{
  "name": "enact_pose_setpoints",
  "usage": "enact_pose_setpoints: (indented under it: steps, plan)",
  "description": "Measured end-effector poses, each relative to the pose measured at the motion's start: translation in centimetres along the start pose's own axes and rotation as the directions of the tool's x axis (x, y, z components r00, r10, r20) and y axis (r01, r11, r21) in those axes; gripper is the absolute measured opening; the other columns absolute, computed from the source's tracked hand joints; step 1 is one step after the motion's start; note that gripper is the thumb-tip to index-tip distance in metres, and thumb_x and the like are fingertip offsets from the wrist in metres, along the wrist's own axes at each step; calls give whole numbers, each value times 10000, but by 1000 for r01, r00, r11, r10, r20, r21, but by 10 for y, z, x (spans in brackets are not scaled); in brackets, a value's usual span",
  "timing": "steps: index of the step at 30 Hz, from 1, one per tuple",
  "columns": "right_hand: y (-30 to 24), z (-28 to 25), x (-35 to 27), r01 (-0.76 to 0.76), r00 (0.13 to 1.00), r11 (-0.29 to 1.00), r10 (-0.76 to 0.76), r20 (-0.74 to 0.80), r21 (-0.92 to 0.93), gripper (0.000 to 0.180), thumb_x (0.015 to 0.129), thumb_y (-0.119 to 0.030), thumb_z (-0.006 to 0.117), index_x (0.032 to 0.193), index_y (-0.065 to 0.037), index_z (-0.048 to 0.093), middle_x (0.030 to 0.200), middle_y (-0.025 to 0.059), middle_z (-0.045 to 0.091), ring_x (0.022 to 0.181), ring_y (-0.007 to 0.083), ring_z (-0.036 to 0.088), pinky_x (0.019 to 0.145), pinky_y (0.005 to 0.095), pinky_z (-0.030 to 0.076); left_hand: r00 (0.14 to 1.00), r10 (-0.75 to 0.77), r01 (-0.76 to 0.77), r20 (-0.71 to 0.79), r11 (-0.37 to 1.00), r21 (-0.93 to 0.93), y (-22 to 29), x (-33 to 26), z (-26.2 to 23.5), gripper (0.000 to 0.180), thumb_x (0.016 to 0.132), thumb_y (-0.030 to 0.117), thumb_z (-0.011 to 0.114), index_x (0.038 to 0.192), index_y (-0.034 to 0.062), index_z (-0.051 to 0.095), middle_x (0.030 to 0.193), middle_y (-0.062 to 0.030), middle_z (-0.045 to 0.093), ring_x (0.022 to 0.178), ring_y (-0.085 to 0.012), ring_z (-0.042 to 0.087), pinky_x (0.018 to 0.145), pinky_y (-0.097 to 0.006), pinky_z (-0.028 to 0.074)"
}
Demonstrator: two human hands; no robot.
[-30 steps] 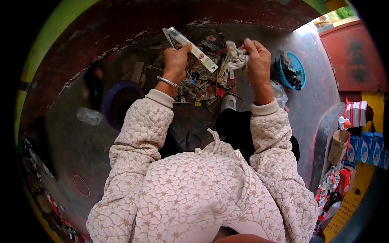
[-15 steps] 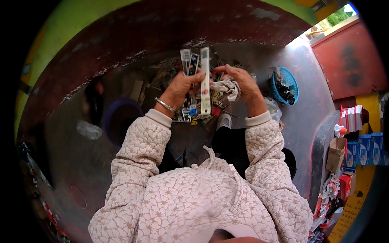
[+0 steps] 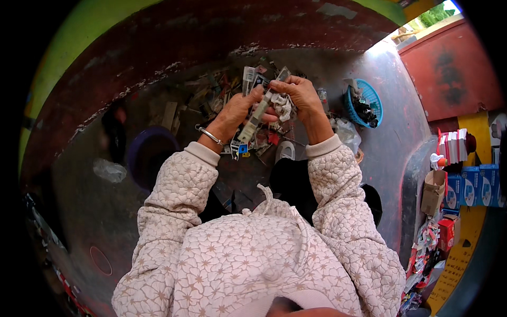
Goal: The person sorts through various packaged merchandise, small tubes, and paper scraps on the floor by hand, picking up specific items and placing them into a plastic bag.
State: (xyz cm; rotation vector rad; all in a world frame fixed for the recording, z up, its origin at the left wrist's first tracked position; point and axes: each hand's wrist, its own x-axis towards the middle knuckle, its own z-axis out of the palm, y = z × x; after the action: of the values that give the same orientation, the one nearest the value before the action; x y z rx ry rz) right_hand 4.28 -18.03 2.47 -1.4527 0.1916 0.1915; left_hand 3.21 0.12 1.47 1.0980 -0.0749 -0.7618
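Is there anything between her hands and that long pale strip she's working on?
Nothing visible. Both hands already grip the long pale strip: the left hand around its middle, the right hand at its upper end, above the scrap pile.

The grey floor point(image 3: 84, 211) carries a scrap pile point(image 3: 211, 98). A purple bowl point(image 3: 148, 156), a blue basket point(image 3: 367, 103) and a plastic bag point(image 3: 109, 170) lie on it too.

Long pale packet point(image 3: 257, 115), tilted, above scrap pile.
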Motion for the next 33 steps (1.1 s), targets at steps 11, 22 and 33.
enact_pose_setpoints:
  steps: [11,22,33]
  plan:
    - [-9,-50,23,66,948,971,11,-318,231,110,761,-96,652,812,-6,613,717,61,597,608,150,590,546,284,495,999,-21,12,50,983,182,6,-6,9,230,841,188,591,989,14,568,792,-119,651,647,-148,645,565,-271,538]
    - [-2,-44,18,-58,637,368,-702,-318,-928,263,767,-330,627,789,-69,650,743,97,622,698,286,607,610,371,474,999,19,-27,40,974,227,3,-6,7,188,860,173,556,948,7,569,798,-114,651,622,-121,627,573,-249,518]
    - [-7,-23,7,-99,986,995,94,135,31,87,798,-113,633,807,-29,612,708,32,621,578,108,585,538,230,480,989,-76,56,127,986,156,4,-9,2,376,946,318,390,1105,6,526,978,-136,640,823,-161,648,642,-225,521]
